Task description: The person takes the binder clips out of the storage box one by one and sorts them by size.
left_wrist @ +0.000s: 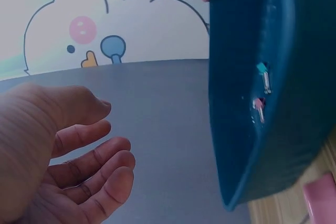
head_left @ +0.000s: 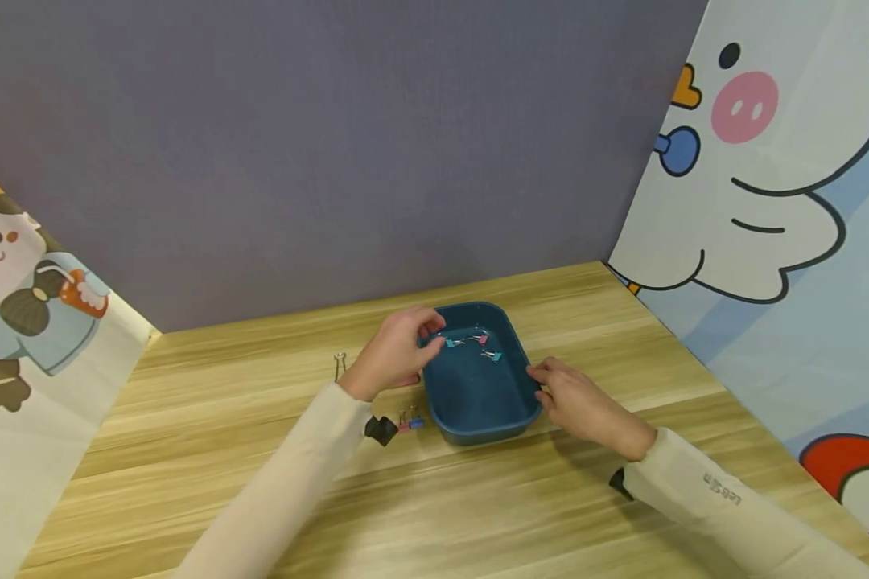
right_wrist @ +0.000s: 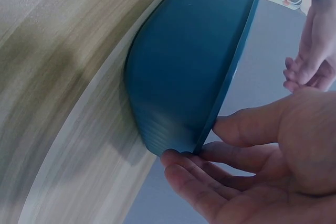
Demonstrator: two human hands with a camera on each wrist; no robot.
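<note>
the table [head_left: 188, 450] is wood-grained, with a grey wall [head_left: 333, 161] behind. on it, we have the tray [head_left: 471, 402] standing upright between our hands, three clips [head_left: 495, 356] inside. loose clips [head_left: 416, 423] lie outside, to its left, so we judge the filling only partly done, with those left. our right hand [head_left: 578, 402] pinches the tray's right rim; our left hand [head_left: 398, 347], by the left rim, holds nothing, fingers loosely bent, thumb apart.

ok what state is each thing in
blue bin: upright, open
two teal clips: inside bin
pink clip: inside bin
second pink clip: on table
blue clip: on table
larger pink item: partly hidden
wire handles: partly hidden
left hand: empty, fingers relaxed
right hand: gripping bin
</note>
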